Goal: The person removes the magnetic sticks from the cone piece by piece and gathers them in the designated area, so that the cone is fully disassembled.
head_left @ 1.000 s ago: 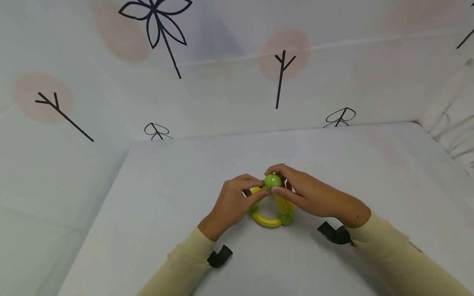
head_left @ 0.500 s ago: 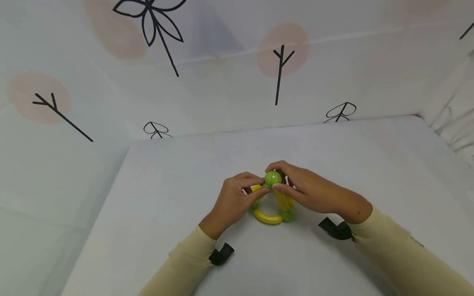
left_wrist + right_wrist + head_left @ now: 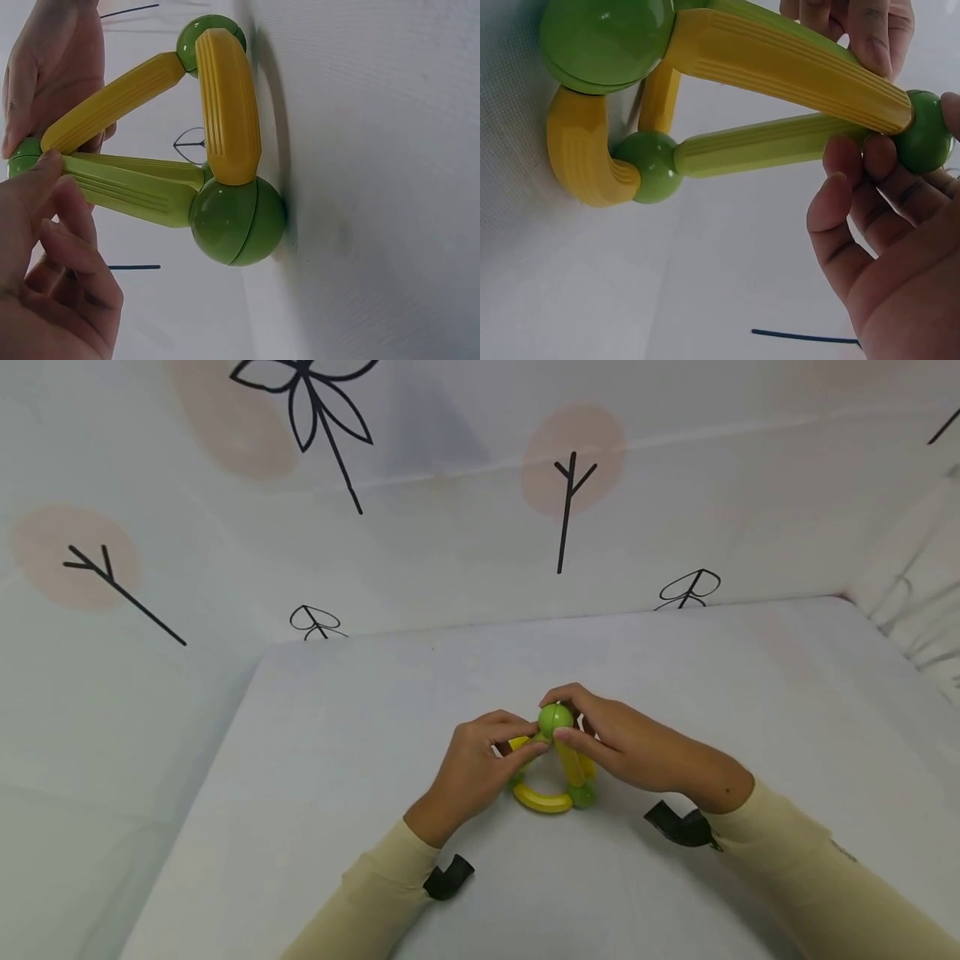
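A toy frame of ribbed yellow rods and green balls stands on the white table [image 3: 337,827]. Its top green ball [image 3: 555,720] joins the slanted rods [image 3: 780,60]. My right hand [image 3: 577,731] pinches this ball [image 3: 922,142] from the right with thumb and fingers. My left hand [image 3: 528,739] pinches the upper rod ends [image 3: 67,161] just beside the ball. Below, a curved yellow rod [image 3: 542,800] links two green balls [image 3: 236,221] that rest on the table.
White sheets printed with black trees and pink spots hang behind and to the left [image 3: 450,527]. The table's far edge [image 3: 525,625] runs along the hanging sheet. Black wrist straps [image 3: 678,827] show on both cream sleeves.
Both hands keep their grip at the top ball. The toy stays in place; only the view has shifted slightly.
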`<act>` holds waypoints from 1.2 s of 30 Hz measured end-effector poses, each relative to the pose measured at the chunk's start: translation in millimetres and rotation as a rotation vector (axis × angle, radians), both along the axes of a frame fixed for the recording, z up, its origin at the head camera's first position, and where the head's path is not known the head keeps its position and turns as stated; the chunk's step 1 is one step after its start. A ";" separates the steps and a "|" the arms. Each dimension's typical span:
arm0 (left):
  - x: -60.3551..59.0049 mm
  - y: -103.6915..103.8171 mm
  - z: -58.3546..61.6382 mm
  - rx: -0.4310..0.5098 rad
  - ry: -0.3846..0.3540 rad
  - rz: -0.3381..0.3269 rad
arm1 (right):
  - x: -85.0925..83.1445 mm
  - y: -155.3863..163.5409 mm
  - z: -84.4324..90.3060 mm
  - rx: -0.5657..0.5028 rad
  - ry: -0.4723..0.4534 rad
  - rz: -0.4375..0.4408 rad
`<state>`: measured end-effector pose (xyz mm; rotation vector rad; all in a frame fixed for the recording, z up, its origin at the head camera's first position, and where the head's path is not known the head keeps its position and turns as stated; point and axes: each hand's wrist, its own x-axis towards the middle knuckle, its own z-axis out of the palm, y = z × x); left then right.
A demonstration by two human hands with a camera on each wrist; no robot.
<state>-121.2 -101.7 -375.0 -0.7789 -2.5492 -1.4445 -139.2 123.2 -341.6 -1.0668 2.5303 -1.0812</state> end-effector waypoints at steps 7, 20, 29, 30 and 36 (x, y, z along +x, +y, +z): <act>1.5 -1.1 3.3 -0.026 0.018 -0.005 | -2.2 1.7 0.1 -0.051 -0.027 -0.014; 1.7 -0.3 3.2 -0.065 0.013 0.022 | -16.3 16.0 6.4 -0.027 0.056 -0.243; 2.9 -0.9 1.7 -0.064 0.018 0.043 | -44.1 32.2 -15.8 0.107 0.070 -0.363; 3.2 -0.8 1.7 -0.066 0.011 0.044 | -46.6 33.6 -20.3 0.124 0.057 -0.367; 3.4 1.7 2.1 -0.079 0.006 0.036 | -52.4 40.7 -39.4 0.184 0.032 -0.370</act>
